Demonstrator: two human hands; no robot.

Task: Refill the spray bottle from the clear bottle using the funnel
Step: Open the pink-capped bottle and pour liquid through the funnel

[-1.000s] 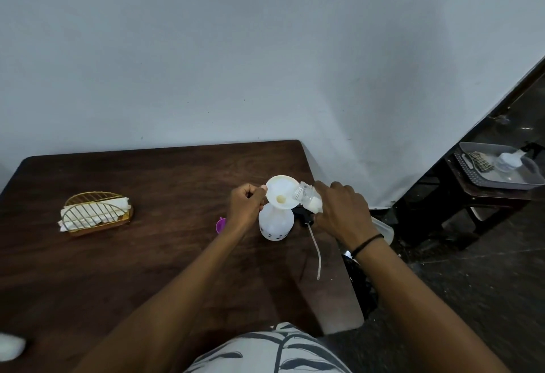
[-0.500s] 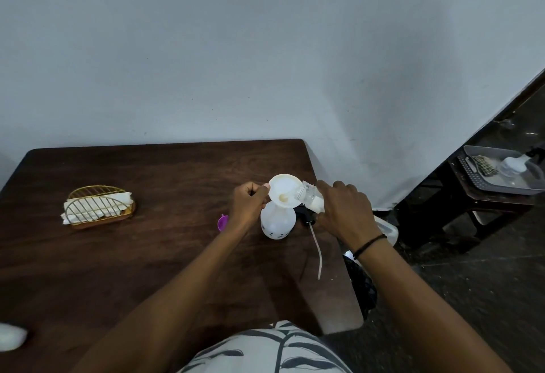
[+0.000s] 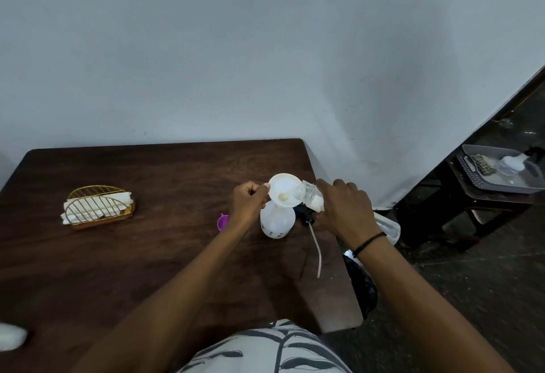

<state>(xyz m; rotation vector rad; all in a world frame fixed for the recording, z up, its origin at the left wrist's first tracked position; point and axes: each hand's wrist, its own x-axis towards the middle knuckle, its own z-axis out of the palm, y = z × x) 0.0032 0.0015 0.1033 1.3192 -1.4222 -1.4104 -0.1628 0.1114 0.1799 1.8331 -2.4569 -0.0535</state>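
My right hand [image 3: 343,208] is wrapped around the clear bottle [image 3: 309,197], which I have tipped almost level, its open threaded mouth resting over the right rim of the funnel [image 3: 283,189]; pale milky liquid sits in the part of the bottle nearest my palm, and a small pool of it shows at the bottom of the funnel bowl. My left hand [image 3: 247,204] pinches the funnel's left rim between thumb and curled fingers; the funnel stands in the neck of the white spray bottle [image 3: 276,222], which is upright on the dark wooden table [image 3: 147,254], near its right edge. Just right of the spray bottle lies the black spray head [image 3: 305,213], its pale dip tube [image 3: 316,250] trailing towards me across the tabletop; a purple cap [image 3: 222,222] lies just left of my left wrist. Well off to the left sits a gold wire basket [image 3: 98,207] holding white napkins; beyond the table's right edge, a grey tray [image 3: 501,186] rests on a dark stool.
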